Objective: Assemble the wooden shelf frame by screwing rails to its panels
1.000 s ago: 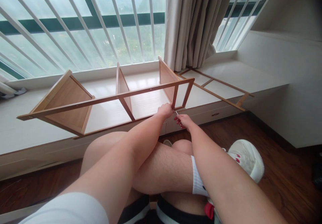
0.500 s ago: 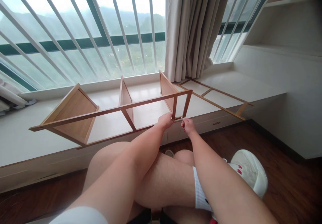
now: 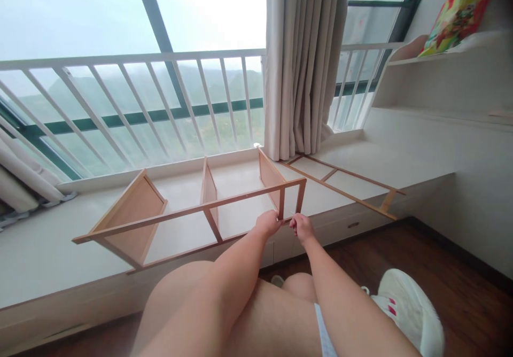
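A light wooden shelf frame (image 3: 188, 210) lies on its side on the white window ledge (image 3: 36, 250), with three upright panels joined by thin rails. My left hand (image 3: 267, 222) grips the lower front rail beside the right-hand panel. My right hand (image 3: 302, 226) is closed just to its right, at the frame's lower corner; the thin metal tool seen in it earlier is hidden by the fingers. A second flat wooden frame (image 3: 344, 188) lies on the ledge to the right.
White railing bars and a beige curtain (image 3: 304, 63) stand behind the ledge. A white stepped shelf (image 3: 436, 74) with a colourful bag (image 3: 460, 12) is at right. My crossed bare legs and a white shoe (image 3: 409, 309) rest over dark wood floor (image 3: 460, 287).
The view has tilted upward, so the frame and hands sit lower in the picture. My right hand has closed in on the frame's corner next to my left hand.
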Demonstrator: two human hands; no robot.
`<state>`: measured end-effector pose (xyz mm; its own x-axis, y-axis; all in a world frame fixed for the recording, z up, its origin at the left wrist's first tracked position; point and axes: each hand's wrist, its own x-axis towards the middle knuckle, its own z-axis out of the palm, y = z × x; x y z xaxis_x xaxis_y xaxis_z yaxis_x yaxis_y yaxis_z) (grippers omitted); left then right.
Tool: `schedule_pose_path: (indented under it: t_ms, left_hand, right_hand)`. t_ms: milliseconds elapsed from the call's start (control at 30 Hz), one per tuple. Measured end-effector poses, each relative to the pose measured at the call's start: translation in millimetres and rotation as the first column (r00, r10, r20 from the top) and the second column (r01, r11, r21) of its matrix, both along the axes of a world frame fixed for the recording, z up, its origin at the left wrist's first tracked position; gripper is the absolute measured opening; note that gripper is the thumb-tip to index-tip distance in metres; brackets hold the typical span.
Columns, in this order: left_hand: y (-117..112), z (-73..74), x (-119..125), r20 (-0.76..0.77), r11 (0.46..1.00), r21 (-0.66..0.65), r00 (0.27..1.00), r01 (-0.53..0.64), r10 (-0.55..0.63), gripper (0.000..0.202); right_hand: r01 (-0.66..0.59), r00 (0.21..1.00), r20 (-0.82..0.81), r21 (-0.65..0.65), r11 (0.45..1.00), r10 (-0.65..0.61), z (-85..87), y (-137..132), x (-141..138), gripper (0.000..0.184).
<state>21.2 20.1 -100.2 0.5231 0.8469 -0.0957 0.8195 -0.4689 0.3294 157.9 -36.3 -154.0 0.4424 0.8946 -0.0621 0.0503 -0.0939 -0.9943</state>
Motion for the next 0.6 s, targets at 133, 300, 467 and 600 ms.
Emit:
schedule_pose_path:
  t_ms: [133, 300, 467, 600]
  left_hand:
    - [-4.7, 12.1, 0.8, 0.067, 0.998, 0.055, 0.998, -0.024, 0.02, 0.04]
    - [-13.2, 23.7, 1.8, 0.141, 0.997, 0.074, 0.99, -0.026, 0.015, 0.039]
    - [-18.7, 29.3, -1.2, 0.194, 0.999, 0.039, 0.981, -0.011, 0.003, 0.036]
    - [-12.5, 30.5, -7.2, 0.213, 1.0, -0.01, 0.977, -0.014, 0.015, 0.038]
  right_hand:
    - [0.046, 0.999, -0.027, 0.077, 0.996, -0.044, 4.4, 8.8, -4.4, 0.04]
    - [0.081, 0.995, -0.072, 0.2, 0.976, -0.068, 11.1, 20.4, -11.3, 0.038]
    - [0.074, 0.982, -0.188, 0.22, 0.973, -0.032, 12.8, 23.4, -17.3, 0.041]
    - [0.03, 0.961, -0.275, 0.205, 0.978, 0.028, 14.6, 25.1, -17.6, 0.04]
